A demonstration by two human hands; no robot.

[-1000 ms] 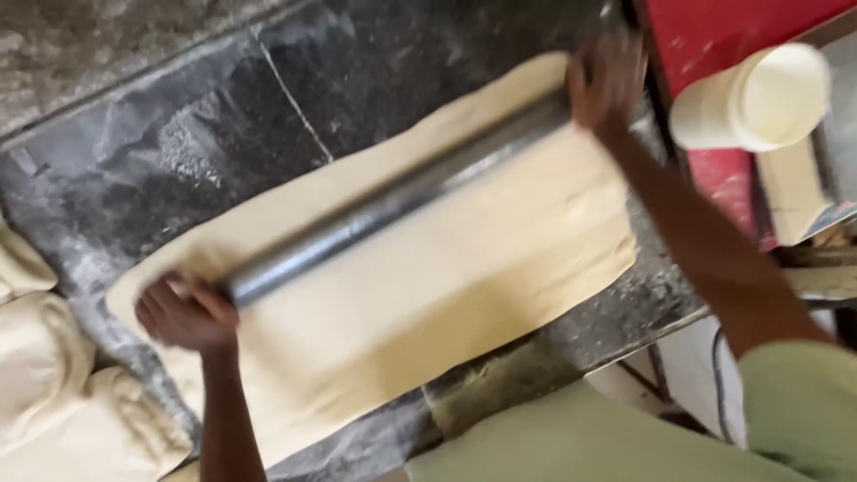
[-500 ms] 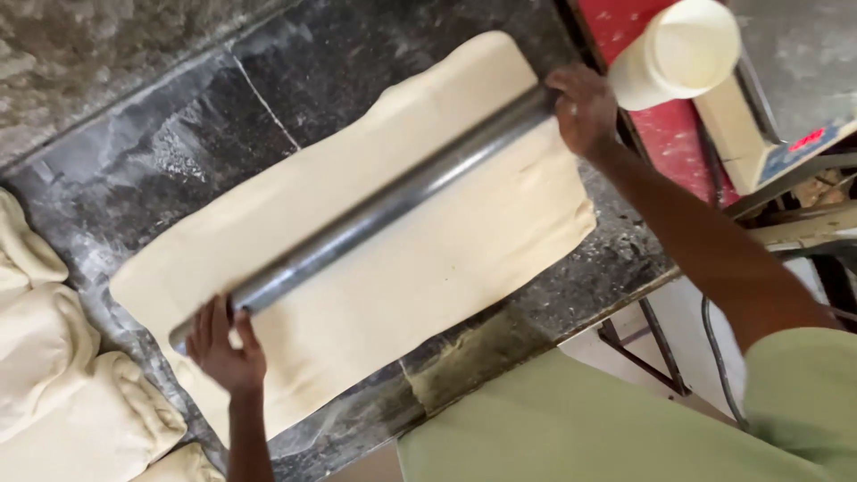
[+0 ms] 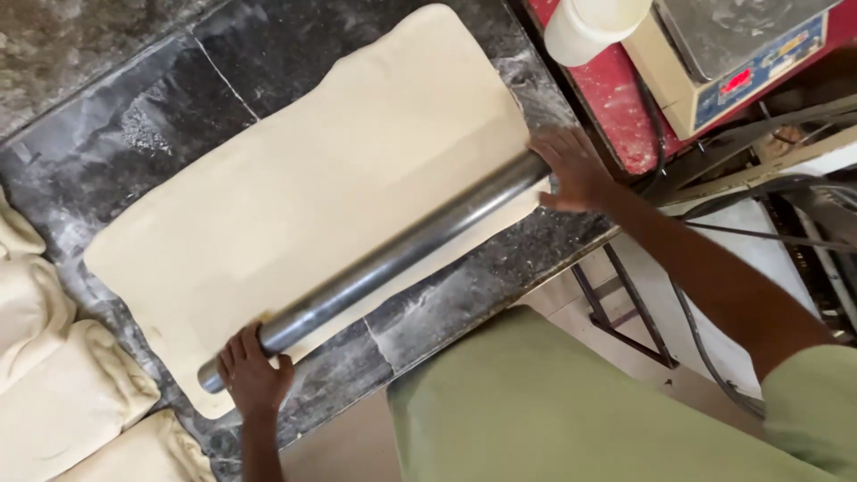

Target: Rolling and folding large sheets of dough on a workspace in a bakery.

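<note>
A long flat sheet of pale dough lies across the dark floured stone counter. A grey metal rolling pipe rests on the sheet's near edge. My left hand presses on the pipe's left end, fingers spread over it. At the pipe's other end my right hand lies flat on the metal, by the sheet's near right corner.
Several folded dough blocks are stacked at the counter's left end. A white tub and a cream weighing scale stand on a red surface at the right. Cables and a metal frame lie below the counter's near edge.
The pipe has rolled from the middle of the dough sheet toward me, to its near edge. Both hands came back with it.
</note>
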